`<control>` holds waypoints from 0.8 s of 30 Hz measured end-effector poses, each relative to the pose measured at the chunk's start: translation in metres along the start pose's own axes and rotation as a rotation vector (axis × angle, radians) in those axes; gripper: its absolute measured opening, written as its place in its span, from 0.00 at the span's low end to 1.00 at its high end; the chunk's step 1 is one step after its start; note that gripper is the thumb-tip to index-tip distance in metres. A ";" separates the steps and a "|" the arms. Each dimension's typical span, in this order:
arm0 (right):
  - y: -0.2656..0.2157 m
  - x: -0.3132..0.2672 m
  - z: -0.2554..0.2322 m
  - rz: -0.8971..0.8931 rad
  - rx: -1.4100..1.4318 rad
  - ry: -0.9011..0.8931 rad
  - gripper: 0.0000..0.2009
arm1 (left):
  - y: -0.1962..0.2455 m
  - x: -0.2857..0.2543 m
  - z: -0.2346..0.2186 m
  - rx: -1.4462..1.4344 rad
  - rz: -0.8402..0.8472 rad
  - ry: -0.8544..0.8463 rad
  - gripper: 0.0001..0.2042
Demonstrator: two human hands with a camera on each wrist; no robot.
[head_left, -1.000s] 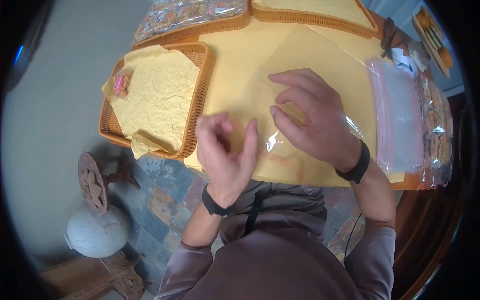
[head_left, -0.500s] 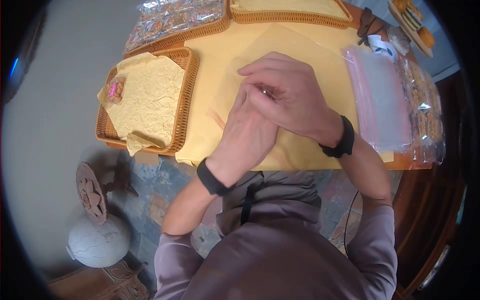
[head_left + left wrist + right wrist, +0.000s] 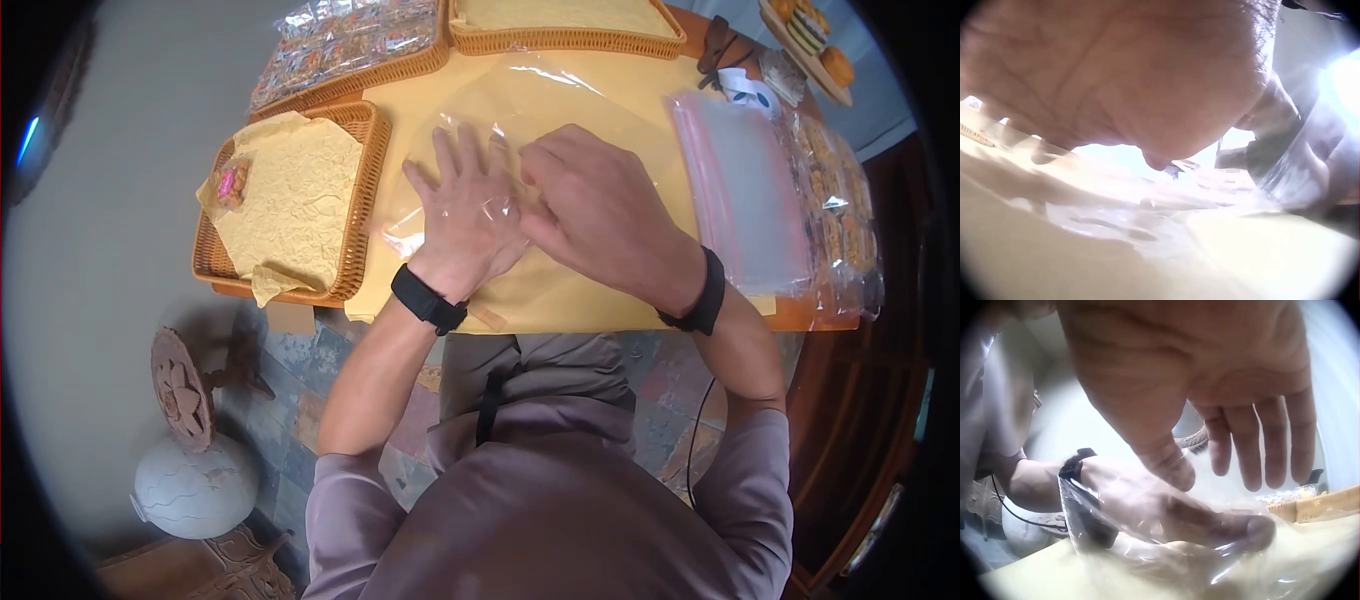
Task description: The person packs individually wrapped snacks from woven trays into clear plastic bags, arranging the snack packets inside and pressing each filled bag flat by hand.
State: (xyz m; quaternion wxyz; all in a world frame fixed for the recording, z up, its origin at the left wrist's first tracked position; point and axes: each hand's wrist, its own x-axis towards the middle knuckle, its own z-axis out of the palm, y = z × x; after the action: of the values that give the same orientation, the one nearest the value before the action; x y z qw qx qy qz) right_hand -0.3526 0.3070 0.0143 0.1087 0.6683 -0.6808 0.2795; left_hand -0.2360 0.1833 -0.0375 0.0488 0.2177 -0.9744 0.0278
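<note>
A large clear plastic bag (image 3: 590, 105) lies over the table's yellow paper. My left hand (image 3: 468, 205) is spread with straight fingers, palm down, and glossy film shows over its back. From the right wrist view, clear film (image 3: 1222, 569) covers that hand and reaches its black wristband. Close beside it, at the thumb side, my right hand (image 3: 605, 205) hangs over the film with fingers bent downward. Its thumb (image 3: 1179, 469) and fingers stand apart, the thumb tip right at the film. In the left wrist view the left palm (image 3: 1129, 75) is above crinkled film.
A wicker basket (image 3: 375, 150) lined with crumpled paper holds one small snack packet (image 3: 232, 183) at left. Two more baskets stand at the back, one with wrapped snacks (image 3: 345, 50). Flat pink-edged plastic bags (image 3: 740, 190) and bagged snacks (image 3: 840, 200) lie at right.
Both hands were apart above the bag, then crossed close together. Now the left hand is flat and spread under the film, and the right has drawn off to its right side.
</note>
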 end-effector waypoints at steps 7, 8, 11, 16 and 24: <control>0.001 0.010 -0.009 -0.042 0.189 0.246 0.08 | 0.007 0.012 0.002 -0.201 -0.004 -0.002 0.40; 0.004 0.011 -0.005 -0.066 0.262 0.282 0.08 | 0.005 0.015 0.001 -0.326 0.075 0.003 0.40; 0.019 0.007 0.011 -0.091 0.267 0.355 0.06 | 0.001 0.015 0.002 -0.331 0.159 -0.074 0.34; 0.033 -0.001 0.024 -0.042 0.303 0.453 0.07 | -0.007 -0.013 -0.019 -0.331 0.230 0.047 0.25; 0.029 -0.005 0.025 -0.029 0.322 0.440 0.08 | 0.012 -0.108 -0.147 -1.138 0.137 0.724 0.22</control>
State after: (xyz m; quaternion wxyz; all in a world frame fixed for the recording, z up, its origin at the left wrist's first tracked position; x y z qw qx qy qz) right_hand -0.3744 0.2973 -0.0154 0.1502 0.6097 -0.5780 0.5212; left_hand -0.1318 0.2503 0.0971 0.4774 0.0727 -0.7711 -0.4151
